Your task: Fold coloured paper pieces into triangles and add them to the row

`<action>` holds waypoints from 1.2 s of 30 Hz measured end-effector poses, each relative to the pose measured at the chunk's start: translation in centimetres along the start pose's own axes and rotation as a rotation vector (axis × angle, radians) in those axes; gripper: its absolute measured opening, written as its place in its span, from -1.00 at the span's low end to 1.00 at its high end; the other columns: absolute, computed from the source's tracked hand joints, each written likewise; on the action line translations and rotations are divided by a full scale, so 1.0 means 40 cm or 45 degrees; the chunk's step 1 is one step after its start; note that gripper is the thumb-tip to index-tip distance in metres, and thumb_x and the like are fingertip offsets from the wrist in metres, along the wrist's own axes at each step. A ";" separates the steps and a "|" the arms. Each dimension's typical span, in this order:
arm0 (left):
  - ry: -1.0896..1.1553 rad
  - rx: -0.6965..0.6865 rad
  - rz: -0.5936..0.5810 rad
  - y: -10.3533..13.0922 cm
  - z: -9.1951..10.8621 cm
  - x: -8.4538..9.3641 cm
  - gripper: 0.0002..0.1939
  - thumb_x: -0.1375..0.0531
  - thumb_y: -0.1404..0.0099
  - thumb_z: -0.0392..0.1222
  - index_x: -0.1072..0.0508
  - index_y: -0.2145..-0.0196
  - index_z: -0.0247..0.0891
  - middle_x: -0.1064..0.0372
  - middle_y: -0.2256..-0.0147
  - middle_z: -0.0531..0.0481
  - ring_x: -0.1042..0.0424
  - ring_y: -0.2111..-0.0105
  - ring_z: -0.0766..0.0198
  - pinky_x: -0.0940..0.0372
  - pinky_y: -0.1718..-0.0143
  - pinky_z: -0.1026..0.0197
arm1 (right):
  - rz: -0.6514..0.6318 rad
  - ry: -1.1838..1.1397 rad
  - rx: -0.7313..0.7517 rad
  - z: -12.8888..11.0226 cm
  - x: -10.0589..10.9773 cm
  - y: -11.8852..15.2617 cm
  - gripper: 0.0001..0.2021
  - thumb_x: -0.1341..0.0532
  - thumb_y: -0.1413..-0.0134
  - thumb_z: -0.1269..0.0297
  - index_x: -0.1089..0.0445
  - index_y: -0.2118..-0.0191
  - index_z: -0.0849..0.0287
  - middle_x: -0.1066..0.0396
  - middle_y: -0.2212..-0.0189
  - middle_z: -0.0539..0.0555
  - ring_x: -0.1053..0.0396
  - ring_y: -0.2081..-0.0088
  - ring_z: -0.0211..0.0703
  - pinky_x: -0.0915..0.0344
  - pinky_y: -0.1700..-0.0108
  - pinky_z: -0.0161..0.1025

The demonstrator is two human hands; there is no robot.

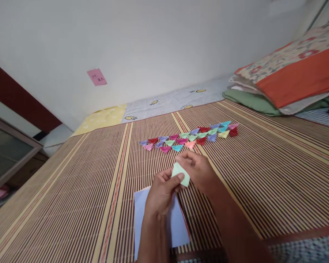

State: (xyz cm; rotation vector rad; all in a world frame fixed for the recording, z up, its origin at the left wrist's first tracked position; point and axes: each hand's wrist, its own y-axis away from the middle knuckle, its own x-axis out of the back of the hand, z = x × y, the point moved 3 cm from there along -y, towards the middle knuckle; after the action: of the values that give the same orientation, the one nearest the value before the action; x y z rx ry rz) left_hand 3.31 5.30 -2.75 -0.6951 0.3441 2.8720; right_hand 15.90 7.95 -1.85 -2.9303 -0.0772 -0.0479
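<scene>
A small folded piece of light green paper (180, 174) is held up between both hands above the mat. My left hand (163, 190) pinches it, the thumb lying flat across its face. At the paper's upper right edge, the curled fingers of my right hand (196, 168) grip it, though their tips are partly hidden. Under my left wrist lies a stack of paper sheets (179, 230) with a lavender sheet on top. Beyond the hands, several small folded paper pieces (181, 141) in pink, red, blue, green and yellow stand in slanting rows.
A striped bamboo mat (71, 190) covers the bed. Folded bedding (298, 80) with a floral and orange cover is piled at the back right. A pink note (97, 77) is stuck to the white wall (159, 44). A framed glass panel (11, 149) stands at the left.
</scene>
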 end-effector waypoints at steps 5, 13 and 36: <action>0.478 0.083 0.150 -0.014 -0.002 0.029 -0.76 -0.50 0.06 -0.35 -0.56 0.43 -0.44 -0.48 0.47 -0.04 -0.35 0.57 0.44 -0.29 0.51 0.39 | -0.058 -0.257 -0.039 -0.008 0.001 0.001 -0.67 -0.14 -0.29 0.00 -0.41 0.33 0.17 -0.35 0.54 -0.06 -0.17 0.62 -0.36 -0.09 0.60 -0.37; 0.763 0.146 0.234 -0.017 -0.012 0.024 -0.87 -0.32 -0.19 -0.51 -0.53 0.29 -0.41 -0.46 0.49 -0.04 -0.42 0.54 0.37 -0.34 0.46 0.34 | -0.214 -0.166 -0.059 -0.038 -0.025 0.018 -0.80 -0.25 -0.18 0.20 -0.38 0.43 0.16 -0.30 0.60 -0.11 -0.19 0.59 -0.35 -0.19 0.53 -0.39; 0.489 -0.283 0.411 0.005 0.031 0.016 -0.64 -0.57 0.13 -0.18 -0.57 0.41 -0.36 -0.48 0.49 0.06 -0.41 0.53 0.43 -0.30 0.55 0.43 | -0.146 0.328 0.194 -0.080 -0.026 0.034 -0.84 -0.12 -0.22 0.40 -0.30 0.41 0.15 -0.25 0.60 -0.11 -0.22 0.56 -0.31 -0.12 0.49 -0.35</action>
State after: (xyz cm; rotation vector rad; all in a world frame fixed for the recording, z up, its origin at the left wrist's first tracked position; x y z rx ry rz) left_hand 2.15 5.49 -1.93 -1.3543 0.1987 3.0941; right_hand 14.85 5.89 0.95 -2.7382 -0.1992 -0.4163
